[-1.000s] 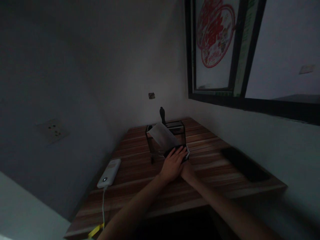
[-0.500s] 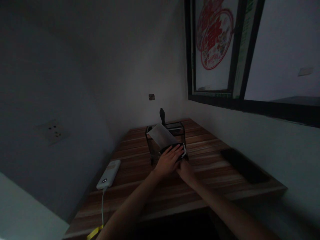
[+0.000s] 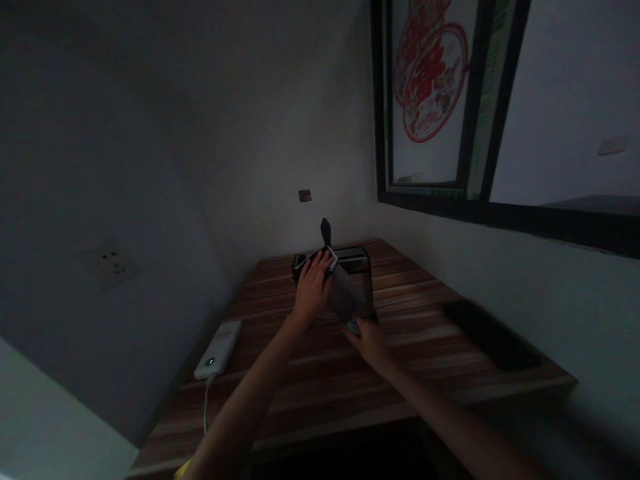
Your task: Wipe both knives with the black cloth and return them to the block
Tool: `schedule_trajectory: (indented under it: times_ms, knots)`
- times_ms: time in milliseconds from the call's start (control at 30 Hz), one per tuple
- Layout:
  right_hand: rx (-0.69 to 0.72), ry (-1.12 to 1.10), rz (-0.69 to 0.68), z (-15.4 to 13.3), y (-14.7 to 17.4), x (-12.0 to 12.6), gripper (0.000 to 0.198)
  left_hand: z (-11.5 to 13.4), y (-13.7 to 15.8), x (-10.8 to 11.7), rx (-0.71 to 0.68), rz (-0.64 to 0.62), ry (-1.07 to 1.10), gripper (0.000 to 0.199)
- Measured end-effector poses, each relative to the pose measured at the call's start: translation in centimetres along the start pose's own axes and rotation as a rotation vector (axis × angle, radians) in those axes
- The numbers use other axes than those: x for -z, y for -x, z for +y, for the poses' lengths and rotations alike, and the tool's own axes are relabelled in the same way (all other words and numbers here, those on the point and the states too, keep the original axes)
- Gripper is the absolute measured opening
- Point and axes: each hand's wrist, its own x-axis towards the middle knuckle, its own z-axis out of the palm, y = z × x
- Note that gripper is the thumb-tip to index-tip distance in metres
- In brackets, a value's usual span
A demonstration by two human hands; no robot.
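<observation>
My right hand [image 3: 369, 339] is closed around the near end of a cleaver, a broad grey blade [image 3: 345, 293] pointing away and to the left. The handle is mostly hidden in the fingers. At the blade's far end, my left hand [image 3: 314, 283] presses a dark cloth with a white edge [image 3: 332, 257] over the metal, fingers bent across it. Just behind stands a black-framed knife rack [image 3: 369, 273], partly hidden by the blade and left hand. A black knife handle [image 3: 326, 231] sticks up out of it.
The striped wooden table [image 3: 300, 393] meets walls at the left, back and right. A white power bank [image 3: 219, 350] with a cable lies at left. On the right lies a flat black phone-like slab [image 3: 487, 333]. A dark-framed window [image 3: 430, 193] is above it.
My left hand has slid the cloth from the handle end up to the far end of the blade. The blade has tilted and looks darker. My right hand has stayed nearly in place.
</observation>
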Motion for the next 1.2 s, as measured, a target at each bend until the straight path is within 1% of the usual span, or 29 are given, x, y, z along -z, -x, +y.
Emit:
schedule_trajectory:
  times_ms: [100,200,400,633,800,900,1033,1100,1200]
  knots:
    - [0.002,-0.006,-0.005,0.0,0.0,0.1,0.036,0.0,-1.0,0.1,0.105,0.095,0.038,0.045]
    - [-0.006,-0.004,-0.016,0.1,0.0,0.0,0.036,-0.1,-1.7,0.0,0.149,0.132,0.043,0.043]
    - [-0.006,0.025,-0.013,0.5,-0.1,-0.4,0.038,-0.1,-1.8,-0.1,0.155,0.130,0.003,0.043]
    - [-0.010,0.037,-0.012,0.3,0.0,-0.3,0.037,0.9,-0.6,-0.6,0.112,0.080,-0.052,0.045]
    - [-0.016,0.023,-0.014,-0.2,0.0,0.2,0.036,2.6,1.2,-1.6,0.046,-0.008,-0.066,0.048]
    - [-0.011,0.000,-0.023,0.0,-0.1,0.2,0.034,3.9,2.8,-2.4,-0.038,-0.094,-0.065,0.050]
    - [-0.049,-0.022,-0.042,1.1,-0.1,-0.8,0.030,5.1,5.0,-3.2,-0.208,-0.233,-0.028,0.052]
    - [-0.061,-0.060,-0.026,1.9,0.0,-1.6,0.032,5.3,5.7,-3.5,-0.287,-0.286,0.011,0.052]
    - [-0.052,-0.087,0.020,2.8,-0.1,-2.6,0.036,5.4,6.2,-3.6,-0.335,-0.322,0.047,0.049]
